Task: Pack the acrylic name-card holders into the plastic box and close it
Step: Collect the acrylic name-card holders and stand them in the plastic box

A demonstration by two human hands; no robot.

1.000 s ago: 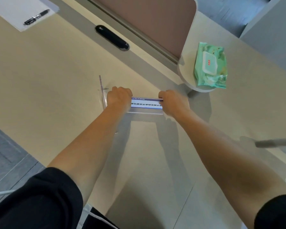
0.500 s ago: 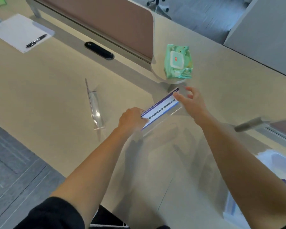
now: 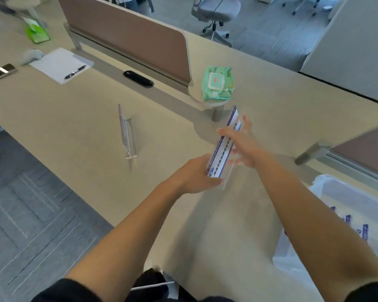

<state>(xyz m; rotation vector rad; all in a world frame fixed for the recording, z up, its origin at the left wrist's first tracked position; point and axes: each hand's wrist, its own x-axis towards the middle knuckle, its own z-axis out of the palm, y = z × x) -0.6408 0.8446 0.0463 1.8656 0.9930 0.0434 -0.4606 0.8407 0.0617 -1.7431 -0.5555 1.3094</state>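
An acrylic name-card holder (image 3: 219,159) with a blue-and-white card in it hangs tilted above the desk, its long side running away from me. My left hand (image 3: 193,176) grips its near end. My right hand (image 3: 246,144) lies along its far half, thumb across the front and fingers spread behind. A second, clear holder (image 3: 127,136) stands on the desk to the left, apart from both hands. The translucent plastic box (image 3: 327,185) sits open at the right edge, partly behind my right forearm, with blue-edged cards (image 3: 363,231) showing inside.
A green wet-wipe pack (image 3: 218,82) rests on a round stand behind the hands. Brown divider panels (image 3: 129,33) rise at the back and right. Paper with a pen (image 3: 74,71) and a phone (image 3: 0,71) lie far left. The desk's front edge runs diagonally at left.
Both hands lifted the carded holder off the desk and swung it to the right, turning it end-on. The view shifted right, bringing the plastic box in. The clear holder stayed put.
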